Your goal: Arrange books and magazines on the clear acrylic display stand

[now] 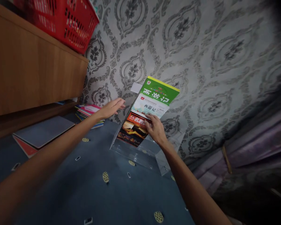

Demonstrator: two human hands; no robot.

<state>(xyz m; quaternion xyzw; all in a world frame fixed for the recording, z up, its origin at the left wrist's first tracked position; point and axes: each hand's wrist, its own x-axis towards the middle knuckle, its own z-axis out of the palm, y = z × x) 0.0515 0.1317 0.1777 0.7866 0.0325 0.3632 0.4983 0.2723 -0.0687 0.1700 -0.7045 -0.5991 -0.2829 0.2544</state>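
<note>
A clear acrylic book rack (131, 153) stands near the wall, with books leaning in it one before another. At the back is a green book (162, 88) with a yellow edge, then a white-and-blue book (140, 104). The front one is an orange-and-black book (131, 132) with a picture of a lit wall. My right hand (156, 129) is closed at that front book's upper right edge, thumb in front. Left of the rack, my left hand (112, 107) hangs in the air, fingers stretched out and nothing in it.
A stack of thin books (87, 111) lies by the patterned wall (189, 47). A grey folder (45, 129) rests on a red one beside the wooden cabinet (37, 65), which bears a red basket (77, 28). Purple curtain (245, 140) hangs at right; dark blue cloth (84, 181) covers the surface.
</note>
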